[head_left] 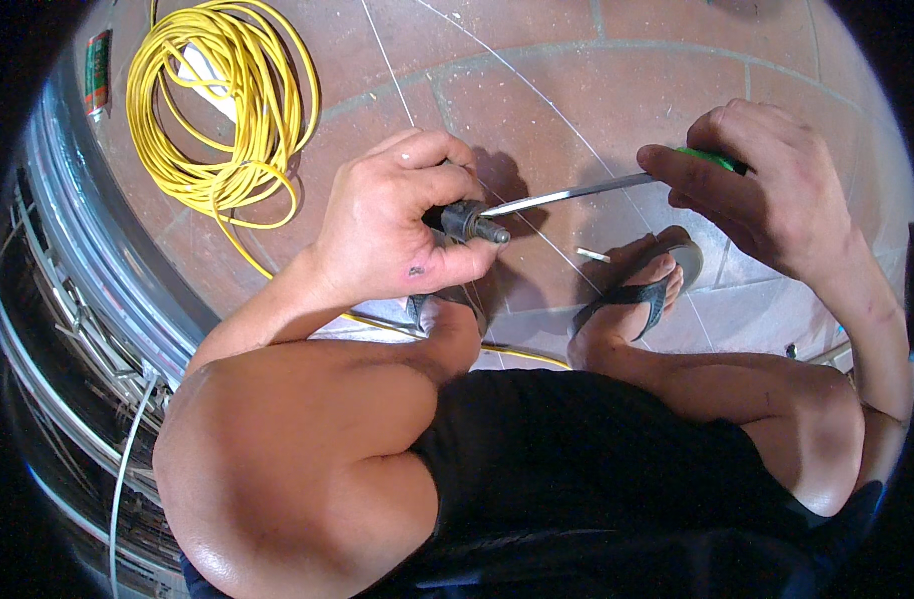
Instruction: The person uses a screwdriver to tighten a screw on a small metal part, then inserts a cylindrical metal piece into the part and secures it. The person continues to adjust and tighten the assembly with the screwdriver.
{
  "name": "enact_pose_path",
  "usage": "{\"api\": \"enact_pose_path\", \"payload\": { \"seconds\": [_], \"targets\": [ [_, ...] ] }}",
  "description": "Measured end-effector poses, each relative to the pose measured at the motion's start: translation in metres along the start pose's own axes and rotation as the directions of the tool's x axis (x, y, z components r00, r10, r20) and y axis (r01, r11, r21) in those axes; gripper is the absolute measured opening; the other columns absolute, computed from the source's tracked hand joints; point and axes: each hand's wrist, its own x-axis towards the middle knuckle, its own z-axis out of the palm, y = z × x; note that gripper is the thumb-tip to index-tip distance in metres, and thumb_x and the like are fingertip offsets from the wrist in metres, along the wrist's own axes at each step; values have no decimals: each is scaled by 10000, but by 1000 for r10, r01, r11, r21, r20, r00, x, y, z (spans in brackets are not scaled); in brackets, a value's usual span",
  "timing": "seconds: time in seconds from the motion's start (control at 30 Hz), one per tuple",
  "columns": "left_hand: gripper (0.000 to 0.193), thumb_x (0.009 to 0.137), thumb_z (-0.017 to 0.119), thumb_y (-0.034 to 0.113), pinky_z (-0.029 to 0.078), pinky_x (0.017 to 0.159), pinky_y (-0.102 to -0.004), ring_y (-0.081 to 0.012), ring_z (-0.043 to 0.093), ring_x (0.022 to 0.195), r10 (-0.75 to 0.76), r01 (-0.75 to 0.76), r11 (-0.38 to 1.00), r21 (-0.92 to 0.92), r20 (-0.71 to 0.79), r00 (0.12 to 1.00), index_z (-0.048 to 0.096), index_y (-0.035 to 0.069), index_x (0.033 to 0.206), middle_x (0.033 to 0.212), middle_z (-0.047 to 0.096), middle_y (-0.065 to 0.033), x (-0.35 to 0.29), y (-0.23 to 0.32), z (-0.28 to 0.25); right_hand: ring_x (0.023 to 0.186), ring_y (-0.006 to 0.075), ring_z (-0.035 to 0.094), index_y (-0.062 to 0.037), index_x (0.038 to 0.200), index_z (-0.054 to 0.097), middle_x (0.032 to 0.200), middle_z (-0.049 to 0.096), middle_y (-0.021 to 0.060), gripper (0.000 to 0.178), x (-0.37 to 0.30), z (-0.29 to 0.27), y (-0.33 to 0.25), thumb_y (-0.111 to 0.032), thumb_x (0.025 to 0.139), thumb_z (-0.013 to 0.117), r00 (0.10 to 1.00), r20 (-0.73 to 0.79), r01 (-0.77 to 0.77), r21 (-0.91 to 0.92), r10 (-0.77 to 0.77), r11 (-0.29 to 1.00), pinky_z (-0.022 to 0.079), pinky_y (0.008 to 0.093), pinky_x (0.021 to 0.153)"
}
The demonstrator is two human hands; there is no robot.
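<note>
My left hand point(382, 220) is closed round a dark cylindrical part with a narrower metal tip point(467, 221), its tip pointing to the right. My right hand point(771, 190) grips a screwdriver point(577, 191) by its green and black handle, which the fingers mostly cover. The long metal shaft slants down to the left, and its end meets the side of the dark part next to my left fingers. Whether the blade sits in a slot or only rests against the part, I cannot tell. Both hands are raised above the tiled floor, over my feet.
A coil of yellow cable point(222, 110) lies on the tiled floor point(517, 100) at the far left, over a white object. Beyond it is a green and orange tube point(97, 75). Bundled grey lengths point(127, 230) curve along the left. A small white stick point(593, 256) lies beside my sandal point(681, 270).
</note>
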Motion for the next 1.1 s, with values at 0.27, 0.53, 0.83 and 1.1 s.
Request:
{"api": "enact_pose_path", "payload": {
  "seconds": [0.27, 0.53, 0.83, 1.1],
  "targets": [
    [292, 727, 936, 273, 610, 770, -447, -341, 755, 909, -42, 38, 998, 47, 71, 997, 810, 77, 903, 994, 745, -96, 1, 4, -1, 802, 237, 634, -159, 1369, 802, 953, 641, 41, 608, 5, -24, -23, -152, 763, 857, 988, 152, -13, -166, 38, 986, 522, 401, 652],
    [278, 736, 935, 321, 608, 741, -466, -338, 757, 865, -178, 168, 983, 74, 144, 973, 815, 97, 849, 938, 742, -73, -6, 9, -3, 789, 226, 596, -93, 1265, 807, 949, 604, 65, 608, 30, -30, -63, -226, 673, 855, 994, 102, -3, -218, 26, 976, 513, 397, 632],
    [264, 745, 936, 323, 606, 728, -467, -336, 754, 868, -171, 153, 980, 127, 144, 975, 817, 112, 849, 940, 727, -55, -11, 8, -2, 752, 203, 593, -68, 1240, 802, 909, 593, 49, 584, 30, -15, -63, -226, 682, 871, 999, 45, 37, -232, -28, 972, 500, 369, 603],
    [266, 749, 934, 324, 606, 727, -455, -314, 755, 860, -133, 115, 975, 189, 82, 988, 814, 118, 867, 938, 730, -34, -9, 9, 1, 744, 224, 622, -87, 1297, 775, 886, 585, 55, 615, 16, -11, -52, -238, 709, 877, 985, 153, -56, -133, 76, 990, 502, 387, 600]
  ]
}}
